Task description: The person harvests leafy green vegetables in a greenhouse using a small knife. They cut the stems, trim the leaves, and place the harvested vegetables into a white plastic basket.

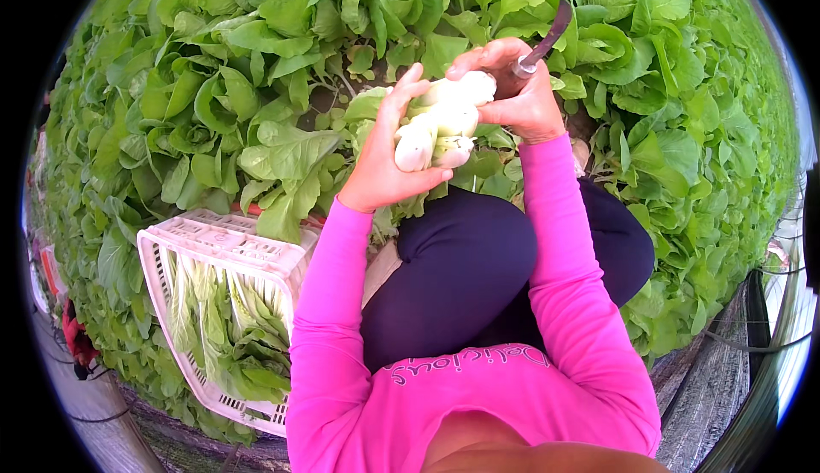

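Several leafy greens with thick pale stem bases [442, 120] are bunched in my left hand [378, 168], roots-end facing right and their leaves trailing off to the left. The thumb of that hand lies along the lower side of the bunch. My right hand [537, 106] holds a harvesting knife with a curved dark blade [552, 36] and a metal collar; the blade points up and away from the bunch. Most of its handle is hidden in the palm. The right thumb and fingertips touch the upper pale stem bases.
A white plastic crate [221, 236] stands at my left, with cut greens [240, 332] lying inside. Dense growing greens [679, 120] surround my bent knees [467, 248]. Dark ground sheeting [711, 370] and a curved pale pipe [791, 357] run along the lower right edge.
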The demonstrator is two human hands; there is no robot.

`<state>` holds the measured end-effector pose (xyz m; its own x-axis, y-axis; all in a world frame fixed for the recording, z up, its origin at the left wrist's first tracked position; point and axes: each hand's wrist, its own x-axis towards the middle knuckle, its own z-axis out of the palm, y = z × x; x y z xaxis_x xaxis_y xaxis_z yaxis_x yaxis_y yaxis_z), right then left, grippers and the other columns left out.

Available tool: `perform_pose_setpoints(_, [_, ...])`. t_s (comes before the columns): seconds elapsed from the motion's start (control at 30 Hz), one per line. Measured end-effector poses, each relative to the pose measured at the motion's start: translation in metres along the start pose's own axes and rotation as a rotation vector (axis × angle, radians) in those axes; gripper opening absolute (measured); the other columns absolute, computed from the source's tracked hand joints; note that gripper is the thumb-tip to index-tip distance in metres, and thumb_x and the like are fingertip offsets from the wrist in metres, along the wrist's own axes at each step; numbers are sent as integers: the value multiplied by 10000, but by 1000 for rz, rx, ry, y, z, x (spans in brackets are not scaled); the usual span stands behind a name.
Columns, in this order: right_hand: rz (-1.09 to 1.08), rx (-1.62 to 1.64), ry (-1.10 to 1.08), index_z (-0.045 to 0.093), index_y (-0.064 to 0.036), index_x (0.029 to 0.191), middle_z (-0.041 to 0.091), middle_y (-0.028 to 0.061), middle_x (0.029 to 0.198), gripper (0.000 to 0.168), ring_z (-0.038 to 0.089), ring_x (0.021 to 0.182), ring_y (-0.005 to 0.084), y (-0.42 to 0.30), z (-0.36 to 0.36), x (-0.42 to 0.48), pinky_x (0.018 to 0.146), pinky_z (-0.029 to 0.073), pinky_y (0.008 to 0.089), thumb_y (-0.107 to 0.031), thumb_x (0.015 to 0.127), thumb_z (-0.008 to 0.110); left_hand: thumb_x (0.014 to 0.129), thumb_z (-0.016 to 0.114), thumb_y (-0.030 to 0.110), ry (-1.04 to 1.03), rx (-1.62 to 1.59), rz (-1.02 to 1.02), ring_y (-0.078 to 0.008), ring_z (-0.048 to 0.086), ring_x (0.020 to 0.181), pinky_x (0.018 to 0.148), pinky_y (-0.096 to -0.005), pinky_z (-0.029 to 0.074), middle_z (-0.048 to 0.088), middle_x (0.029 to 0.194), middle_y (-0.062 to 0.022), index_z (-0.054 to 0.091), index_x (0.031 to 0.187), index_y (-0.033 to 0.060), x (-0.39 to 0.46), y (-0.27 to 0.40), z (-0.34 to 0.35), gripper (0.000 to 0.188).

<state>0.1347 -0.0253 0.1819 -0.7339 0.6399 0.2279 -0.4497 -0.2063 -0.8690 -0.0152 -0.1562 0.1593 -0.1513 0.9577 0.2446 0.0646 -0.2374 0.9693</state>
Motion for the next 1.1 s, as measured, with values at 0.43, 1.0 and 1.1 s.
perform_pose_setpoints(0.43, [85, 209, -112, 521, -112, 1098, 608, 232, 1055, 617, 590, 995, 261, 23, -24, 20, 866, 468, 360, 90, 554, 730, 498, 812, 229, -88, -244, -9, -275, 350, 1234, 1027, -368, 276, 373, 1301, -130, 304, 1356, 67, 17, -24, 3, 1010])
perform_pose_setpoints(1.0, [-27, 98, 647, 511, -17, 900, 653, 133, 848, 194, 635, 754, 172, 64, 28, 50, 687, 524, 283, 44, 763, 634, 520, 799, 172, -101, -334, -389, -209, 396, 1209, 1014, -321, 313, 409, 1302, -109, 302, 1346, -3, 63, -1, -55, 980])
perform_pose_setpoints(1.1, [-2, 107, 816, 507, -6, 936, 647, 117, 815, 208, 639, 727, 179, 65, 28, 47, 667, 520, 282, 50, 767, 616, 512, 817, 177, -67, -348, -395, -208, 381, 1222, 1023, -327, 301, 397, 1303, -104, 266, 1357, -1, 54, -19, -37, 1024])
